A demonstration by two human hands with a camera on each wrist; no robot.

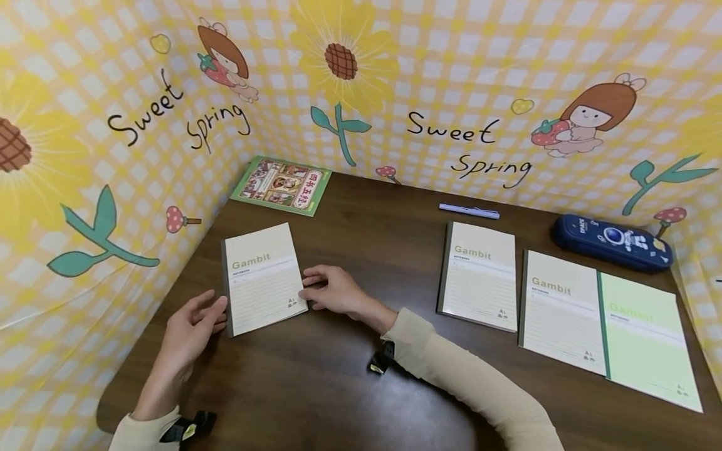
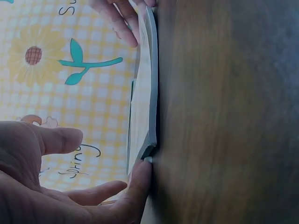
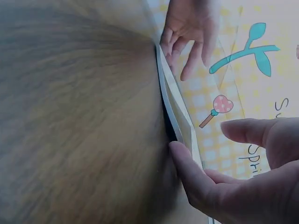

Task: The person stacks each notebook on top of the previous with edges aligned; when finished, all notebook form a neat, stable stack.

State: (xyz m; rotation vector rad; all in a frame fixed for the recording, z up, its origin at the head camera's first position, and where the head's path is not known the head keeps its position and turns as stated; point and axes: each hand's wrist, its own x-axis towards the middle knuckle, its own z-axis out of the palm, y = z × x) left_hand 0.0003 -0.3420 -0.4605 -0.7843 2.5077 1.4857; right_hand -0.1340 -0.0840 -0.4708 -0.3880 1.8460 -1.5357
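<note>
A cream Gambit notebook (image 1: 264,279) with a dark spine lies on the left part of the table. Along its spine side is my left hand (image 1: 192,329), fingers loosely bent and thumb lifted away. My right hand (image 1: 335,291) is at the opposite edge, near the lower right corner. In the left wrist view, a fingertip of the left hand (image 2: 107,186) meets the notebook (image 2: 148,93) at a corner. The right wrist view has fingertips of the right hand (image 3: 224,177) right at the edge of the notebook (image 3: 175,102), its thumb apart from the cover.
A green-bordered picture book (image 1: 284,185) lies at the back left. To the right are a second cream notebook (image 1: 479,275), a third cream notebook (image 1: 561,313) and a light green notebook (image 1: 648,344). Behind them are a lavender pen (image 1: 469,211) and a navy pencil case (image 1: 612,243). Checked cloth (image 1: 423,75) walls the table (image 1: 316,388).
</note>
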